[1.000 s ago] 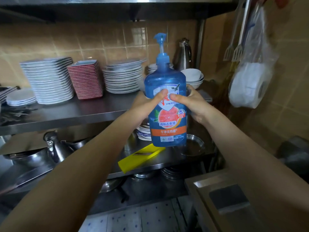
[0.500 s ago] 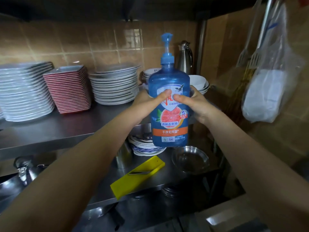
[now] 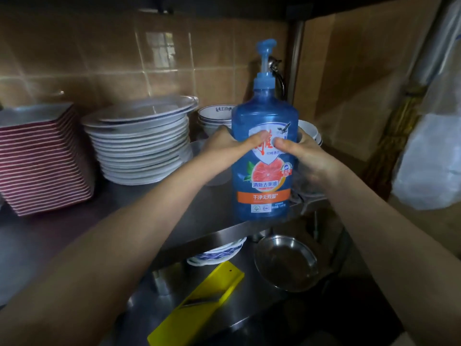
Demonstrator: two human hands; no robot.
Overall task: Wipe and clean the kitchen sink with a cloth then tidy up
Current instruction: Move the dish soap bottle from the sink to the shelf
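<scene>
A tall blue dish soap bottle (image 3: 264, 176) with a pump top and a grapefruit label stands upright at the front edge of the steel shelf (image 3: 139, 203). My left hand (image 3: 224, 147) grips its left side and my right hand (image 3: 305, 152) grips its right side, thumbs across the label. Whether its base rests on the shelf I cannot tell. No sink or cloth is in view.
On the shelf stand red-rimmed square plates (image 3: 42, 161), white plates (image 3: 142, 143) and bowls (image 3: 217, 116). On the shelf below lie a yellow slicer (image 3: 199, 308), a steel bowl (image 3: 287, 263) and patterned plates (image 3: 217, 253). A plastic bag (image 3: 429, 161) hangs at right.
The bottle and both hands have moved forward toward the shelf's right end, and the view has closed in on the shelf. The grip is unchanged.
</scene>
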